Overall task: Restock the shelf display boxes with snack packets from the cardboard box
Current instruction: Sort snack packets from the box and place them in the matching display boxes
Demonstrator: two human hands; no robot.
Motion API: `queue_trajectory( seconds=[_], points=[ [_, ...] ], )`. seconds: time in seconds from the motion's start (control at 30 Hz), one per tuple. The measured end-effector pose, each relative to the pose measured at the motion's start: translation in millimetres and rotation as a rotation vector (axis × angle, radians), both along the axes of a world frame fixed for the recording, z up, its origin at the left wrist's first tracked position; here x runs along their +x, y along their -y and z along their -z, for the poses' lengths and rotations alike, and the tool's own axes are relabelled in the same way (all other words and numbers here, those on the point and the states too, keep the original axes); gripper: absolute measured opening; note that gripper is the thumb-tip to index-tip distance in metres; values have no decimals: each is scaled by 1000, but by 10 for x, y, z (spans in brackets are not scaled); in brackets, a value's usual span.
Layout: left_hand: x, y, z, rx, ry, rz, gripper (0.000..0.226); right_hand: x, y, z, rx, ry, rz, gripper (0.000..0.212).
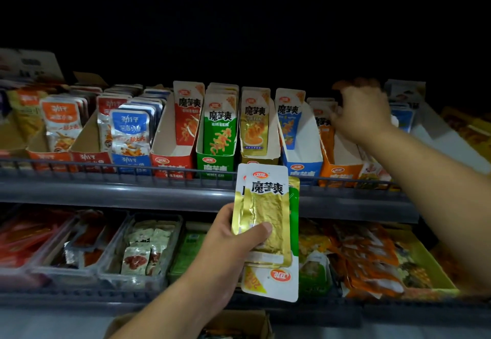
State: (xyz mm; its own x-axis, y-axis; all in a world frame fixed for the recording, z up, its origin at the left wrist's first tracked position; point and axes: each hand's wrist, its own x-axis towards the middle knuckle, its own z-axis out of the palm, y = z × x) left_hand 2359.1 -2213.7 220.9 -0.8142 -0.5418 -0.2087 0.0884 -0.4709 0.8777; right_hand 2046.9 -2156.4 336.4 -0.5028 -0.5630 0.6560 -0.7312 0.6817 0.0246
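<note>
The cardboard box (239,324) is lowest, right under the arms, below the shelf's front edge. Just above it the left hand (236,237) holds a small stack of packets (265,213), thumb across the front. The top ones are gold, a green one peeks out behind, and one at the bottom is upside down. They are in front of the top shelf (132,192), near the middle of its front edge.

The gold box (273,152) right behind them looks low, so I think the gold ones go there. Stand them up with the words facing out, and flip the upside-down one first. Keep the green one for the green box (215,168).

The right hand (361,115) is near the shelf's right end, fingers bent over packets in the orange box (340,171). I cannot tell if it grips them.
</note>
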Motion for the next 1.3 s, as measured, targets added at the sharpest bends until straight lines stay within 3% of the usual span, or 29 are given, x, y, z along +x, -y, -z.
queue_trajectory(
  seconds=[0.07, 0.13, 0.23, 0.3, 0.47, 0.6, 0.7, 0.8, 0.93, 1.03, 1.17, 1.3],
  points=[
    [21, -2, 17, -5, -2, 2, 44, 341, -104, -9, -181, 127, -77, 32],
    [52, -1, 28, -14, -10, 6, 44, 841, -239, 35, -297, 390, -185, 17],
    [100, 5, 33, -64, -23, 25, 39, 1611, -410, 202, -109, 888, -251, 38],
    [138, 4, 46, -94, -22, 27, 40, 1897, -451, 383, -40, 1153, -270, 41],
    [244, 3, 80, -85, -17, -2, 49, 2070, -366, 700, -249, 1415, -238, 52],
    [311, 1, 56, 7, -28, -35, 44, 2172, -283, 847, -412, 1492, -257, 51],
    [356, 51, 40, 103, -16, -58, 26, 2179, -266, 935, -567, 1672, -312, 35],
    [397, 116, 58, 91, 18, -61, 26, 2144, -327, 981, -709, 1779, -325, 18],
    [427, 144, 104, 49, 48, -64, 27, 2095, -438, 988, -709, 1831, -313, 18],
    [446, 142, 126, 36, 42, -67, 29, 2115, -459, 1002, -671, 1785, -336, 19],
    [456, 136, 150, 27, 23, -84, 36, 2156, -471, 942, -672, 1571, -331, 16],
    [453, 126, 171, 51, 20, -91, 36, 2118, -435, 959, -713, 1538, -298, 12]
  ],
)
